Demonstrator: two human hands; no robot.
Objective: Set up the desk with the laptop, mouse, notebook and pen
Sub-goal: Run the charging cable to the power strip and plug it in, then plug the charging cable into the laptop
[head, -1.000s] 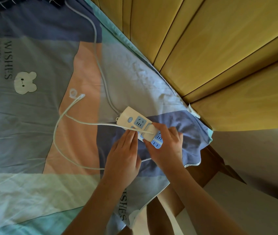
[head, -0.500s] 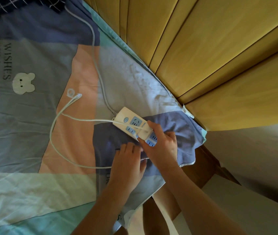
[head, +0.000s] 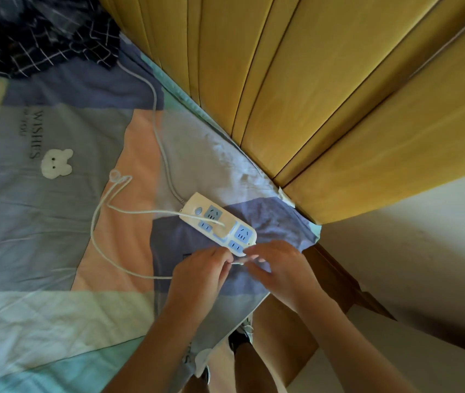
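Head view: a person's left hand [head: 201, 272] and right hand [head: 278, 265] meet just at 6 o'clock of a power strip [head: 218, 222] on a bed.
Grip, left hand: fingers curled, pinching the thin white cable [head: 100, 222] near its end.
Grip, right hand: fingertips pinch the same cable end, close to the strip's near corner; whether they touch the strip cannot be told.
Task's things: laptop, mouse, notebook and pen are not in view; the cable is likely a charger lead.
Handling, cable: judged light, limp, prone to snag; best held at the plug end, not mid-loop.
Handling, power strip: judged rigid, light plastic that slides on cloth; steady it by its long edges.
Thick cord [head: 160, 137]: runs from the strip toward 11 o'clock, under dark checked fabric [head: 41, 38].
Surface: soft patchwork bedsheet [head: 41, 222] with a bear patch, wrinkled.
Room: yellow wooden panels [head: 324, 95] at 1 o'clock, pale floor at 4 o'clock.
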